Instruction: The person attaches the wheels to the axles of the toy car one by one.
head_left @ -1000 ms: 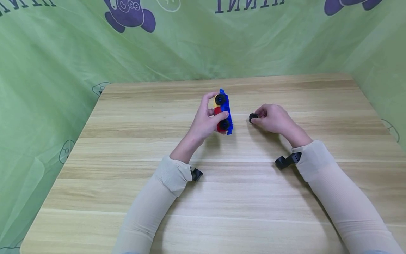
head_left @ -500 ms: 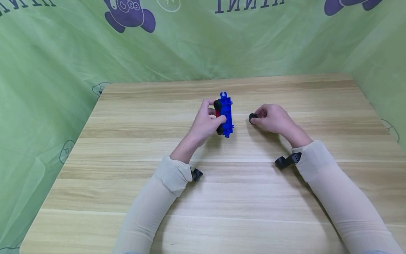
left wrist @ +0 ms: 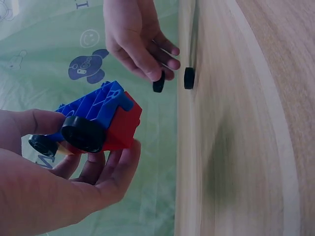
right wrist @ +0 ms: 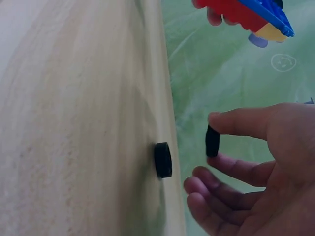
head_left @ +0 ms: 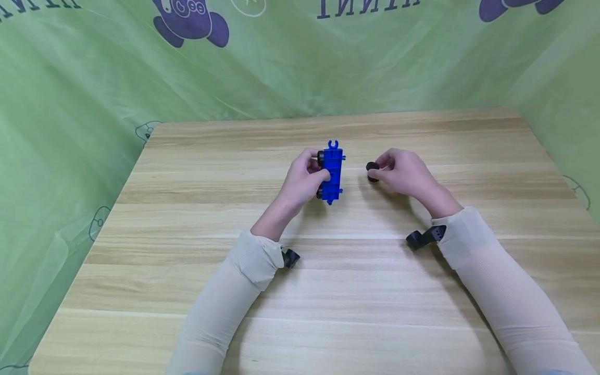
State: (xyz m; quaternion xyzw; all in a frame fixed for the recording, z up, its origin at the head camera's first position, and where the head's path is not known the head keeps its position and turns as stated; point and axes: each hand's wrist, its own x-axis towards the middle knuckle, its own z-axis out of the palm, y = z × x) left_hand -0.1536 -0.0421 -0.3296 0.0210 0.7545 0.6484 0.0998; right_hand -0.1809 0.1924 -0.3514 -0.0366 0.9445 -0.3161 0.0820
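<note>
My left hand (head_left: 307, 177) grips a toy vehicle (head_left: 332, 174) above the table, thumb on its blue underside. Its body, red with some yellow, shows in the right wrist view. Two black wheels (left wrist: 82, 133) sit on the vehicle's side nearer the left palm; the blue axle ends on the other side are bare. To the right, my right hand (head_left: 403, 171) pinches a loose black wheel (right wrist: 212, 141) between thumb and index finger, off the table. Another black wheel (right wrist: 163, 160) stands on the table just below it. In the head view these two wheels overlap.
The wooden table (head_left: 351, 297) spreads out around both hands. A green printed cloth (head_left: 281, 78) hangs behind its far edge and along the sides. Black wrist cameras (head_left: 424, 238) stick out from both sleeves.
The left hand has turned the toy vehicle so its blue underside faces up to the head camera, and lowered it slightly. The right hand has lifted a wheel slightly, moving a little away and left.
</note>
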